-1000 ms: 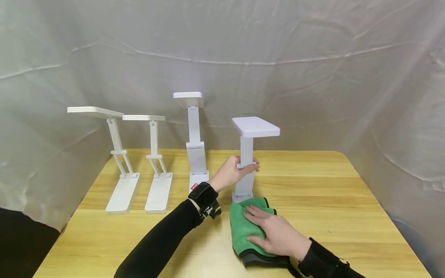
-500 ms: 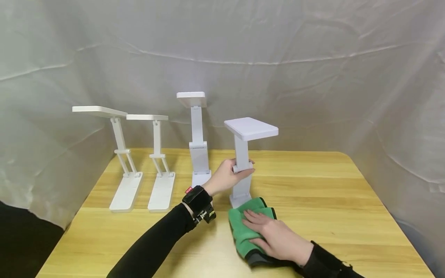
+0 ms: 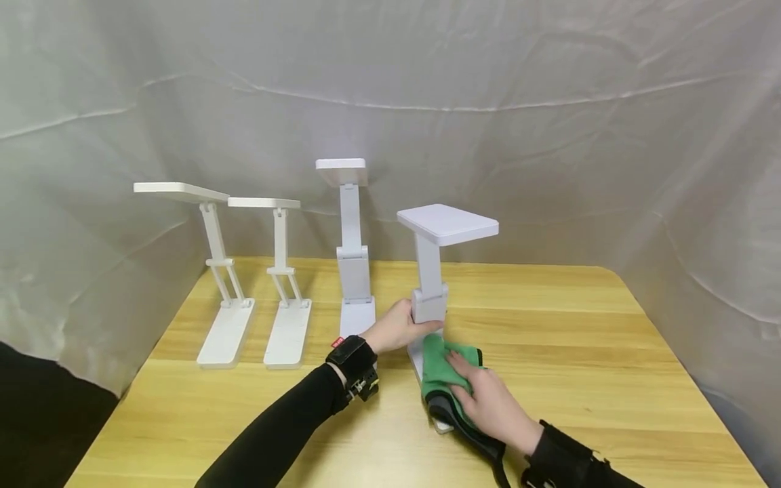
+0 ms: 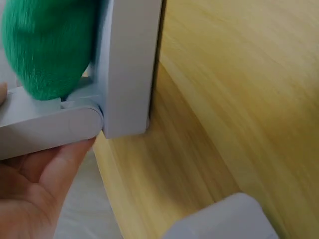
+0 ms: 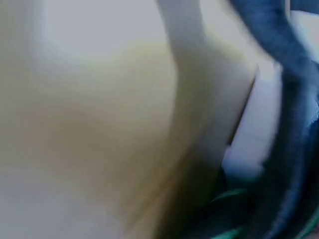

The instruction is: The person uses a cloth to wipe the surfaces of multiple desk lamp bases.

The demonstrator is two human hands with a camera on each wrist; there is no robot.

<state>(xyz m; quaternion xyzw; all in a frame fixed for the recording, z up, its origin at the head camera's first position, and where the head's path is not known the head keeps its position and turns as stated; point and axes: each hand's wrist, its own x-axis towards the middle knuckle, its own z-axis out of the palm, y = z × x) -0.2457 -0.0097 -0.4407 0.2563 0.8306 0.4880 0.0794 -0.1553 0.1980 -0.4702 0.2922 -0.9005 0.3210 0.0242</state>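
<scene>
In the head view my left hand grips the lower arm of a white folding desk lamp, just under its middle hinge. The thumb crosses the arm's near side. My right hand holds a green cloth with dark trim over the lamp's base, covering most of it. Part of the base's near end shows below the cloth. Close up in the left wrist view, the cloth bunches at the hinge between base and arm. Blur fills much of the right wrist view, where dark trim hangs beside the lamp base.
Three more white folding lamps stand unfolded to the left: one beside my left hand, a smaller one, and one at the far left. The wooden table ends at a grey fabric backdrop.
My left hand has slid down from the lamp's middle hinge to its lower arm. My right hand has turned and brought the cloth up the base, uncovering the base's near end.
</scene>
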